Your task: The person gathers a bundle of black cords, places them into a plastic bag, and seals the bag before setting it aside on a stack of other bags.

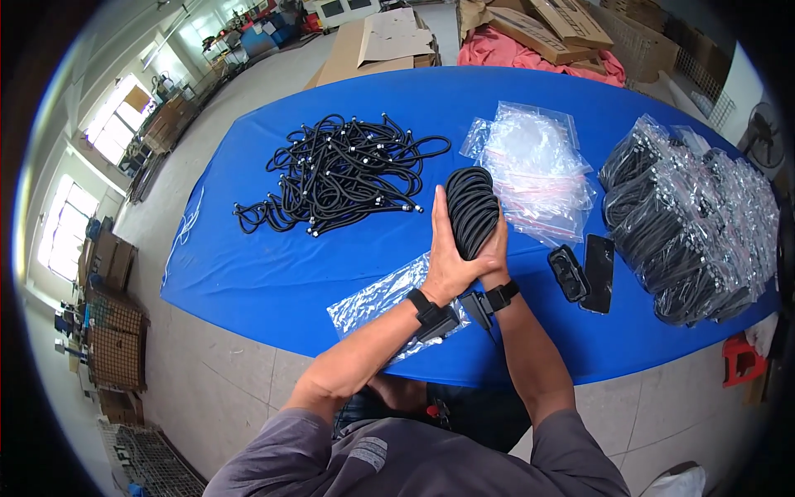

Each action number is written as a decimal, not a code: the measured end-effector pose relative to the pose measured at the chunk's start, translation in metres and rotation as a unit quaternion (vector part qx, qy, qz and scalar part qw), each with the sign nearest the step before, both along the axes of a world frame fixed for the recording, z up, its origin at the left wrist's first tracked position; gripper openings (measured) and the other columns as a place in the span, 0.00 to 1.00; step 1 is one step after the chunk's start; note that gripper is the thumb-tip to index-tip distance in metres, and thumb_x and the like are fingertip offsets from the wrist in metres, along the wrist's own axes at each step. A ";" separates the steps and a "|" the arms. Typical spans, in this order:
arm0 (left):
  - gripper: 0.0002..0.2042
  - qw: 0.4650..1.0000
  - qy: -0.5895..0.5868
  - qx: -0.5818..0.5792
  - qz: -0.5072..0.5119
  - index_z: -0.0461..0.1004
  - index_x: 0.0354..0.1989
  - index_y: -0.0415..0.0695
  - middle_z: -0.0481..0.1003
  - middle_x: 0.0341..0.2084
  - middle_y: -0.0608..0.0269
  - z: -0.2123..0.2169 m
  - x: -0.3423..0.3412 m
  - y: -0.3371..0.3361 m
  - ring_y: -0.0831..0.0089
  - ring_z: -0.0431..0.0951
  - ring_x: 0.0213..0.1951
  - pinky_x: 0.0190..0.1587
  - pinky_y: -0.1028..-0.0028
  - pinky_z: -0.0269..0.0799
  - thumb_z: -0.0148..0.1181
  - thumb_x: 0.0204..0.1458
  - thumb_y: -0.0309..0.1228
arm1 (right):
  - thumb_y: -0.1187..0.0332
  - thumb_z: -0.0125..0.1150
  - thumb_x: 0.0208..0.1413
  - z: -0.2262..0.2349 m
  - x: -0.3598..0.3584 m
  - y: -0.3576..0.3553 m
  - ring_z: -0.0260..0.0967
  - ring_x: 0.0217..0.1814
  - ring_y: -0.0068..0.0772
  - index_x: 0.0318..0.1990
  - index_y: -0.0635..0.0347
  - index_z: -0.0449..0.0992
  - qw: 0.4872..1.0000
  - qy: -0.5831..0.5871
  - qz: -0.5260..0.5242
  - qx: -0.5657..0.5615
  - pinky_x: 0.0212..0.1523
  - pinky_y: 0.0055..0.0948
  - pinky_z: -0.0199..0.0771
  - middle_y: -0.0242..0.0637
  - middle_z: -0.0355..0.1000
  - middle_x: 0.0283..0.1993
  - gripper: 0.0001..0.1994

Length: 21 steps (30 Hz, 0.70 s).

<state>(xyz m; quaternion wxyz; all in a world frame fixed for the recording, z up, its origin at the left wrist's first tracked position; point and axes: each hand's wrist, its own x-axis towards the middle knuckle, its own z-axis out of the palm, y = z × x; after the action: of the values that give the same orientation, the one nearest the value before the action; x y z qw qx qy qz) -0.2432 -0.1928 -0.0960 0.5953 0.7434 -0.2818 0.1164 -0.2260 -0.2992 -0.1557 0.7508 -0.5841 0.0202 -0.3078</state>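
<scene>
Both of my hands are closed around a thick bundle of looped black cords [472, 211], held up over the middle of the blue-covered table. My left hand [447, 263] presses along its left side with the fingers pointing away from me. Opposite, my right hand [494, 253] grips the right side and lower end, its fingers partly hidden behind the bundle. A clear plastic bag [373, 300] lies flat below my left wrist. Farther left is a tangled heap of black cords [339, 170] with silvery metal ends.
Beyond my hands lies a stack of clear zip bags [534, 170]. On the right, bagged cord bundles [683, 224] are piled high. A phone [598, 273] and a black case [568, 273] rest between. Cardboard [385, 41] stands past the table's far edge.
</scene>
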 end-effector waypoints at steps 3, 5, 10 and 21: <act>0.63 0.999 0.025 -0.042 0.006 0.33 0.76 0.36 0.55 0.68 0.41 0.010 0.005 -0.002 0.54 0.63 0.67 0.67 0.62 0.62 0.79 0.41 0.43 | 0.71 0.59 0.61 0.012 0.000 0.002 0.72 0.50 0.25 0.57 0.62 0.70 0.995 -0.019 0.068 0.075 0.53 0.28 0.73 0.34 0.76 0.50 0.17; 0.59 0.953 0.162 -0.252 -0.047 0.36 0.77 0.38 0.64 0.63 0.48 0.017 0.013 -0.004 0.62 0.71 0.61 0.62 0.67 0.69 0.77 0.42 0.30 | 0.74 0.60 0.60 0.018 -0.008 0.005 0.72 0.51 0.24 0.57 0.63 0.70 0.999 0.013 0.049 -0.011 0.54 0.28 0.73 0.35 0.76 0.50 0.18; 0.51 0.956 0.197 -0.201 -0.083 0.45 0.74 0.38 0.69 0.59 0.52 0.028 0.014 0.006 0.66 0.73 0.58 0.62 0.68 0.70 0.73 0.42 0.21 | 0.77 0.59 0.59 0.034 -0.016 0.003 0.72 0.51 0.24 0.56 0.64 0.71 0.998 0.012 0.055 0.011 0.55 0.28 0.72 0.36 0.76 0.50 0.17; 0.39 0.984 0.107 -0.113 -0.085 0.56 0.68 0.39 0.72 0.57 0.54 0.024 -0.022 -0.005 0.68 0.74 0.57 0.60 0.70 0.71 0.70 0.47 0.20 | 0.75 0.62 0.58 0.049 -0.077 -0.001 0.71 0.53 0.24 0.57 0.61 0.69 0.998 0.050 0.026 0.023 0.56 0.26 0.71 0.35 0.74 0.52 0.19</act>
<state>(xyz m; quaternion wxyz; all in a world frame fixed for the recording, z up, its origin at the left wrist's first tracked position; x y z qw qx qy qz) -0.2656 -0.1977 -0.0723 0.7099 0.6528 -0.2639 0.0160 -0.3033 -0.2998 -0.1066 0.7697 -0.5818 0.0494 -0.2582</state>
